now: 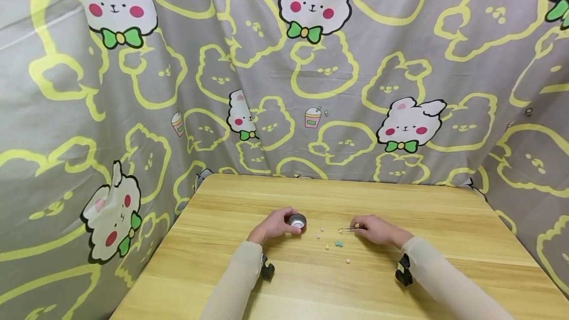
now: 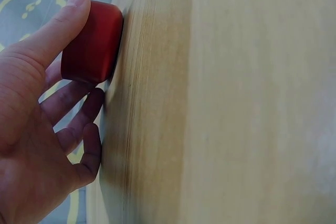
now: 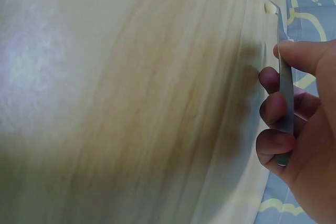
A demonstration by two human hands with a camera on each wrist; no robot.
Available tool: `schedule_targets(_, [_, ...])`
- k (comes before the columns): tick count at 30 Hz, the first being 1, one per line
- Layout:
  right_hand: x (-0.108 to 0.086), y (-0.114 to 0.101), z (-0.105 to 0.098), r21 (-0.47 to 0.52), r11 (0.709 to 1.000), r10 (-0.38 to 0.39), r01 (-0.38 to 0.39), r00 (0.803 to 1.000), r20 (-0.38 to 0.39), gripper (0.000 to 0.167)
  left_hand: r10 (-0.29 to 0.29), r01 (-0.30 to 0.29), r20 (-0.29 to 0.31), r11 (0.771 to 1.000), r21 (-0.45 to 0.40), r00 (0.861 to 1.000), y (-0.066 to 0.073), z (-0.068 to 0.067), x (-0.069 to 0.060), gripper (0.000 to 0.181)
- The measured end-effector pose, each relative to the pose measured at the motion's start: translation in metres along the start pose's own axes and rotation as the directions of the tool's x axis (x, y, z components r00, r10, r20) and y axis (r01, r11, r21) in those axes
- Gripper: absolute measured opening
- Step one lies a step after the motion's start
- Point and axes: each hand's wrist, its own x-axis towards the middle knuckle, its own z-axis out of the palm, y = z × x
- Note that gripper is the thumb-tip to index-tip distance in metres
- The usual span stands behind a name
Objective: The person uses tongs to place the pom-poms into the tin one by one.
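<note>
My left hand (image 1: 275, 223) holds a small round tin (image 1: 297, 220), its silvery inside facing up. In the left wrist view the tin's outer wall (image 2: 93, 43) is red, with the thumb on one side and fingers on the other. Metal tweezers (image 3: 286, 95) lie in the curled fingers of my right hand (image 1: 378, 229). At their bent tips is a small pale yellow bead (image 3: 270, 7); whether the tips grip it I cannot tell. Between the hands lie pale pink beads (image 1: 318, 236), touching blue beads (image 1: 339, 244), a yellow bead (image 1: 327, 247) and a pale bead (image 1: 348, 261).
The wood-grain table (image 1: 311, 290) carries everything. A grey curtain (image 1: 266, 73) with yellow outlines and white cartoon animals hangs behind and at both sides. Black wrist mounts (image 1: 404, 270) sit on both forearms, close above the tabletop.
</note>
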Motion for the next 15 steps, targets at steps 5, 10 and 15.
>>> schedule_targets(5, [0.0001,-0.0005,-0.0002,-0.016,1.0,0.003,-0.003,1.0,0.004,0.012,0.001,-0.001,0.001,1.0,-0.002,1.0,-0.0018,0.0009,0.0005,0.045])
schedule_targets(10, [0.0002,-0.0016,-0.0001,-0.028,1.0,-0.007,0.007,1.0,-0.001,0.012,-0.004,0.004,0.0,1.0,-0.007,1.0,-0.002,0.0006,0.0003,0.045])
schedule_targets(15, [0.0004,-0.001,0.0005,-0.027,1.0,-0.013,0.013,1.0,-0.005,0.012,-0.005,0.005,0.0,1.0,0.001,1.0,-0.0017,0.0,0.0005,0.044])
